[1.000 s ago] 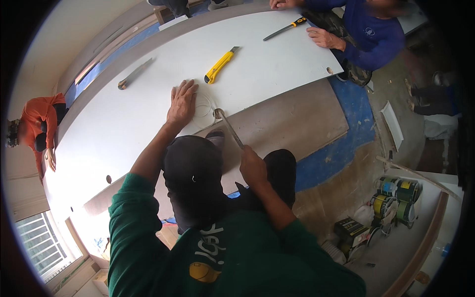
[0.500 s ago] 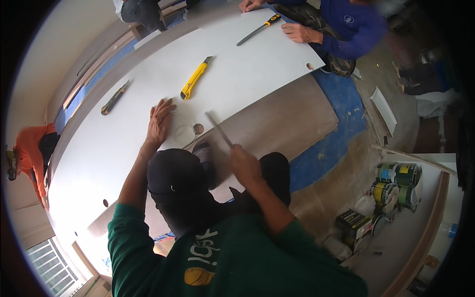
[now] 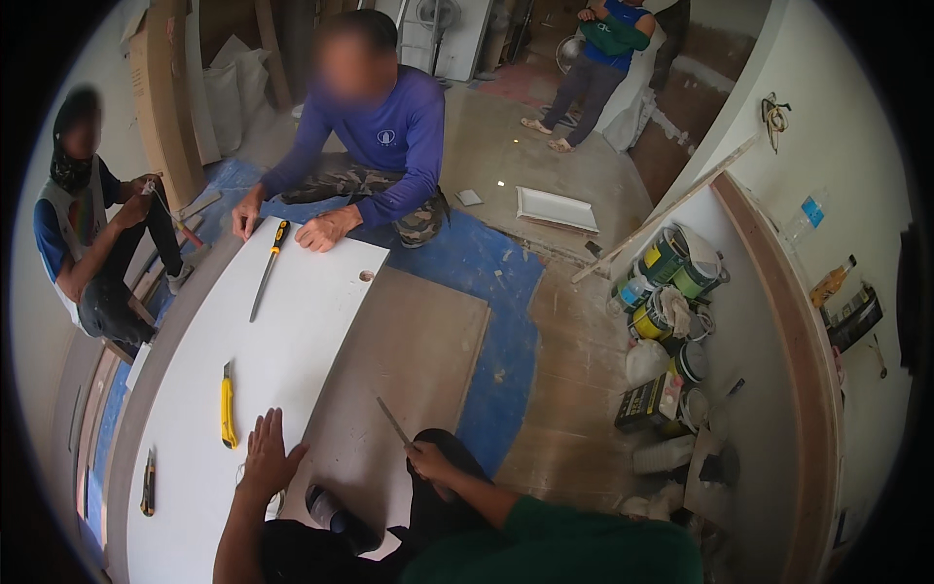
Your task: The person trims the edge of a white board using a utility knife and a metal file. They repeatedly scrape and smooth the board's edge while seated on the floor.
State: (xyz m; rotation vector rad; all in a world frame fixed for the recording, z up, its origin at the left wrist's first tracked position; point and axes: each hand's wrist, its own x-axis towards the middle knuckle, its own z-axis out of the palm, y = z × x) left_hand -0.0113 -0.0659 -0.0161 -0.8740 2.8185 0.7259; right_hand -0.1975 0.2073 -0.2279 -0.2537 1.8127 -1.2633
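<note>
My left hand [image 3: 269,456] lies flat on the white board [image 3: 277,350], near its right edge, fingers stretched out. Gripped in my right hand [image 3: 430,464] is a narrow metal file [image 3: 392,419], its blade angled up and away from me, apart from the board's edge. Just beyond my left hand rests a yellow utility knife [image 3: 228,409]. A darker utility knife [image 3: 148,484] lies farther left on the same board. Toward the far end there is another file [image 3: 268,273] with a black and yellow handle. My right fist hides the grip of the file I hold.
A co-worker in a purple shirt [image 3: 384,131] crouches at the board's far end, both hands at its edge. Another person [image 3: 107,224] sits at the left. Paint cans [image 3: 664,255] and a black box [image 3: 645,402] stand along the right. Blue sheeting [image 3: 496,292] covers some floor.
The view has swung up and to the right, showing more of the room. My right hand and file are farther from the board's edge; my left hand stays on the board.
</note>
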